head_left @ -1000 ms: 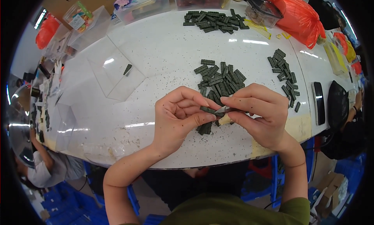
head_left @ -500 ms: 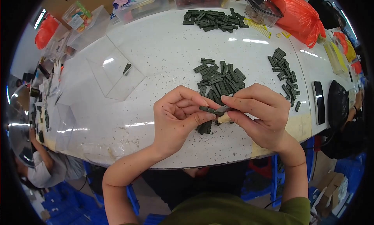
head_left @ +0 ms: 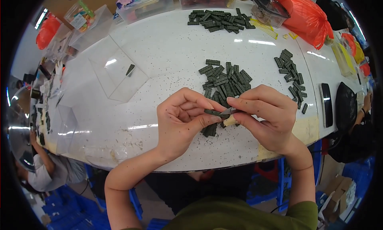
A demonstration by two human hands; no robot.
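Between the thumb and fingertips of my left hand (head_left: 177, 120) is a small dark green block (head_left: 210, 112), held close above the table. My right hand (head_left: 269, 118) pinches a thin grey blade (head_left: 228, 111), whose edge lies against that block. A cream-coloured piece (head_left: 230, 120) shows by my right thumb; whether it is a handle or a wrapping I cannot tell. Just beyond and partly under my hands lies a pile of similar dark green blocks (head_left: 227, 80), with grooved faces. My fingers hide part of the held block and most of the cutting tool.
More blocks lie in a far pile (head_left: 217, 20) and a strip on the right (head_left: 291, 74). A clear box (head_left: 119, 84) with one dark piece stands left. Dark crumbs dot the white table (head_left: 167, 54). A phone (head_left: 326, 104) and red bag (head_left: 305, 16) are right; other people sit both sides.
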